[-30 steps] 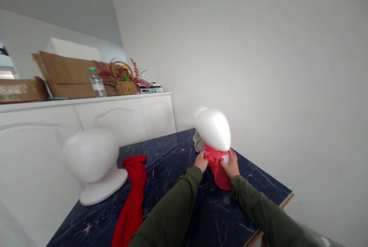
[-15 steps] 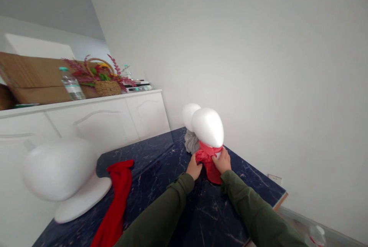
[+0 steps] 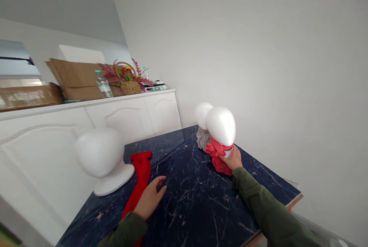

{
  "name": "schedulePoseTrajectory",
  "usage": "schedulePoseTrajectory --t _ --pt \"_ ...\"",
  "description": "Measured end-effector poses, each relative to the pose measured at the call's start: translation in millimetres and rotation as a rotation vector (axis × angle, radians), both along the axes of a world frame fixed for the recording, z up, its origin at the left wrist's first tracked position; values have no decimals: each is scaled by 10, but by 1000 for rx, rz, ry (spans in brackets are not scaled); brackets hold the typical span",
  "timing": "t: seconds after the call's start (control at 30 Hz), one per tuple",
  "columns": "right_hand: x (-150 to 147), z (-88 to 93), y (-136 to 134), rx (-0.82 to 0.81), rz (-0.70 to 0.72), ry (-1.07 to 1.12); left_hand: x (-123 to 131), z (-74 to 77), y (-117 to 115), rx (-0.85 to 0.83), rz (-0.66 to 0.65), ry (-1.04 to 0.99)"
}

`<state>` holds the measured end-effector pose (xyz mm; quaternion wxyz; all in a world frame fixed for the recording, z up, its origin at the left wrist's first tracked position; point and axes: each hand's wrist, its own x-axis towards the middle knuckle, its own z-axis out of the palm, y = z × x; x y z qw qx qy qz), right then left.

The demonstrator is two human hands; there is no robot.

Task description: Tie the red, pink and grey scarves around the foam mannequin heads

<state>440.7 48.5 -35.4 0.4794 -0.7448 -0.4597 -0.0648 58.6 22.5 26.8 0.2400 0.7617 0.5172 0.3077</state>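
A white mannequin head (image 3: 220, 125) stands on the dark marbled table with a coral-red scarf (image 3: 217, 152) tied round its neck. At the right of that neck, my right hand (image 3: 233, 158) grips it, thumb towards the scarf. My left hand (image 3: 151, 197) has its fingers apart with nothing in them, above or beside a long bright red scarf (image 3: 142, 170) that lies along the table. Left of this scarf is another white mannequin head (image 3: 100, 153) with a bare neck and round base.
Behind the coral scarf stands a third white head (image 3: 202, 114) with a grey cloth (image 3: 202, 138) at its neck. A white cabinet (image 3: 129, 116) on the left carries cardboard boxes (image 3: 82, 80), a water bottle (image 3: 103, 84) and a flower basket (image 3: 130, 87). The table (image 3: 184, 201) meets a plain wall.
My left hand has let go of the coral scarf and moved left and nearer, to the bright red scarf. My right hand stays at the same head. The view has turned slightly left.
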Motion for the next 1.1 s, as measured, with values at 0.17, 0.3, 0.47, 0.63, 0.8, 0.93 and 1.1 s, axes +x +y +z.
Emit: schedulePoseTrajectory --t 0.17,0.3,0.47,0.63,0.8,0.93,1.1 --pt "-121 43 -182 95 -50 73 -755 -222 39 128 306 521" --pt "-541 208 -519 344 -139 35 -834 -320 35 115 257 465" --pt "-1650 269 -805 67 601 267 -576 -357 -77 177 13 137" --pt "-2696 343 -643 -326 1049 1067 -400 -262 -449 232 -419 4" --pt "-2935 406 -456 -426 1089 1412 -682 -170 -340 337 -351 -38" --pt "-2857 342 -446 -355 995 1452 -1224 -194 245 517 366 -107" --pt "-2834 282 -451 -346 960 1454 -1781 -158 803 474 917 -128"
